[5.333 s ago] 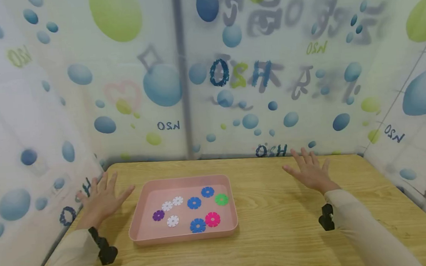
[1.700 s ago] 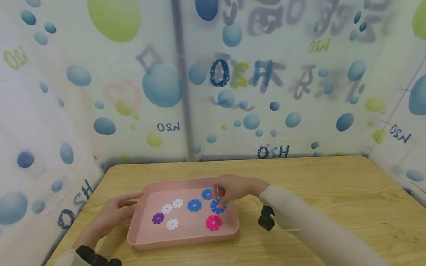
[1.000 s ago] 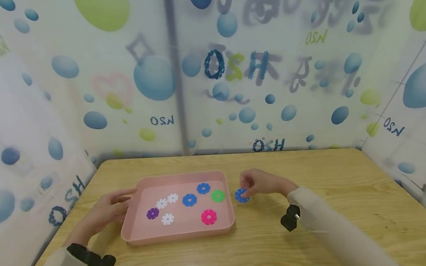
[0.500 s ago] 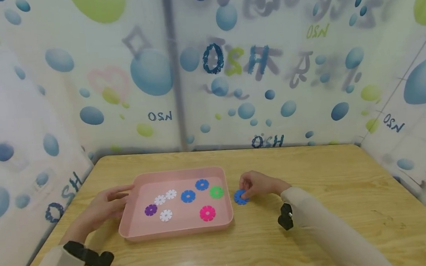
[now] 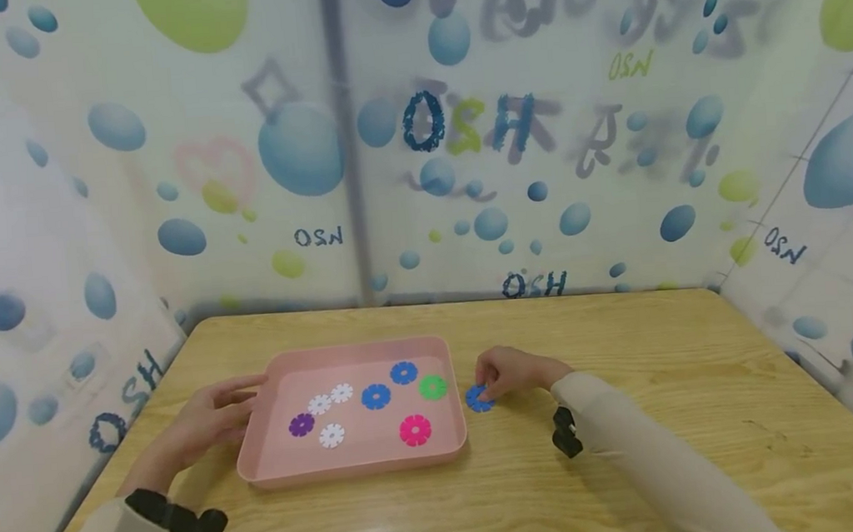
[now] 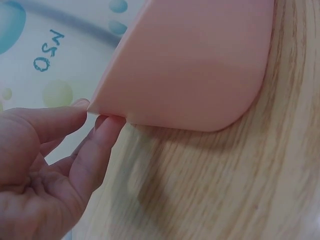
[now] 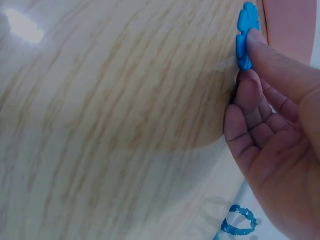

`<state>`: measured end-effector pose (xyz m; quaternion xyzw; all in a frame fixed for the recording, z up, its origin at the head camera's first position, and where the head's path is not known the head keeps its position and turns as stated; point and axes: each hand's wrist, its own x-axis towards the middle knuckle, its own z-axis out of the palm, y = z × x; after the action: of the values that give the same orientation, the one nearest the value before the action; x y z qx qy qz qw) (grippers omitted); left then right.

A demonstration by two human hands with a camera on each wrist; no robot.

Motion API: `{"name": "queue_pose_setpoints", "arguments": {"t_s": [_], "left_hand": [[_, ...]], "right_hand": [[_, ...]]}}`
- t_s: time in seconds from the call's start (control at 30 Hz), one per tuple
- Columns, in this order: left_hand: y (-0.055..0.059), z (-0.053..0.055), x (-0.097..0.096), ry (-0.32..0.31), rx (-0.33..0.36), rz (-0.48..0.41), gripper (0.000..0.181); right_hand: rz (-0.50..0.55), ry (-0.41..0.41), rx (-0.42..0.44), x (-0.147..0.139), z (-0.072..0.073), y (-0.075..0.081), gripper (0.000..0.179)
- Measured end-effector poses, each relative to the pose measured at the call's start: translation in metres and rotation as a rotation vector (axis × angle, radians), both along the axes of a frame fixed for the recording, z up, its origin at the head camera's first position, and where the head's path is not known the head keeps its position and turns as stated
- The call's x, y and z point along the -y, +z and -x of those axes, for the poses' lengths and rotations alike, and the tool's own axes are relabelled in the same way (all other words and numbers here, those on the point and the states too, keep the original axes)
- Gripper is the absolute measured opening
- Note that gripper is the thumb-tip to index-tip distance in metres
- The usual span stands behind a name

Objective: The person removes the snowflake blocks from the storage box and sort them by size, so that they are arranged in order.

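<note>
In the head view a shallow pink tray [image 5: 352, 464] holds several notched plastic building discs. They are white, blue, purple, a green disc [image 5: 433, 387] and a pink disc [image 5: 415, 430]. My left hand [image 5: 209, 417] is at the tray's left side; the left wrist view shows its thumb and fingers [image 6: 107, 135] pinching the rim at a corner. Just outside the right wall, my right hand [image 5: 517, 370] pinches a blue snowflake disc [image 5: 475, 399] low over the table. In the right wrist view the blue disc stands nearly edge-on, thumb on its face and fingertips behind.
The wooden table [image 5: 610, 494] extends right of the tray and in front of it. Upright panels with a bubble print [image 5: 300, 151] enclose its back and sides. A black camera strap is on each wrist.
Both hands were raised and open at first. The left went to the tray's rim; the right took a blue disc from the tray's right part and moved it over the right wall.
</note>
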<state>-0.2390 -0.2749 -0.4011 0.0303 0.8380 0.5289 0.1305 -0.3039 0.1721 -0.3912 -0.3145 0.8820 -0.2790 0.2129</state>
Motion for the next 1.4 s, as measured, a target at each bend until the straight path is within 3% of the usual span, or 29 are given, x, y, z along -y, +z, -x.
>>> {"name": "queue_pose_setpoints", "arguments": {"t_s": [0.4, 0.8, 1.1, 1.4], "left_hand": [[-0.001, 0.001, -0.002, 0.0, 0.013, -0.021, 0.057], [-0.002, -0.001, 0.0, -0.006, 0.026, -0.043, 0.056], [-0.003, 0.001, 0.0, 0.0, 0.013, -0.048, 0.058], [-0.001, 0.001, 0.001, 0.003, 0.009, -0.033, 0.06]], "right_hand": [[-0.007, -0.031, 0.022, 0.004, 0.002, -0.002, 0.015], [0.118, 0.061, -0.053, 0.039, -0.003, 0.032, 0.01], [-0.016, 0.123, 0.001, 0.075, -0.008, 0.035, 0.009], [-0.256, 0.231, -0.023, 0.108, -0.009, 0.034, 0.013]]}}
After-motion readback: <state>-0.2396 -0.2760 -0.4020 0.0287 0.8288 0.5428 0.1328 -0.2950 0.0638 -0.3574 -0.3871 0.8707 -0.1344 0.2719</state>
